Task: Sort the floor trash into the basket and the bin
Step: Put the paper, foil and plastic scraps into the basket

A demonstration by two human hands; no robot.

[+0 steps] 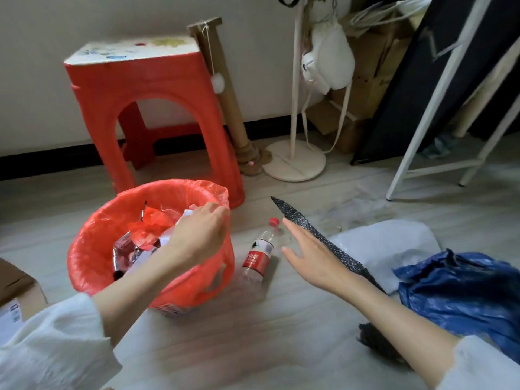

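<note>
A basket lined with a red plastic bag (92,249) stands on the floor at centre left, holding foil wrappers and crumpled paper. My left hand (197,235) hovers over its right rim with fingers loosely curled and nothing visibly held. A clear plastic bottle (260,253) with a red cap and red label lies on the floor just right of the basket. My right hand (309,254) is stretched out flat, fingers straight, just right of the bottle and apart from it. A long black foam net strip (292,215) lies under and behind that hand.
A red plastic stool (146,108) stands behind the basket against the wall. A blue plastic bag (461,291) and white foam sheet (388,240) lie at right. A cardboard box (17,294) sits at left. A stand base (295,161) and white frame legs (422,122) are farther back.
</note>
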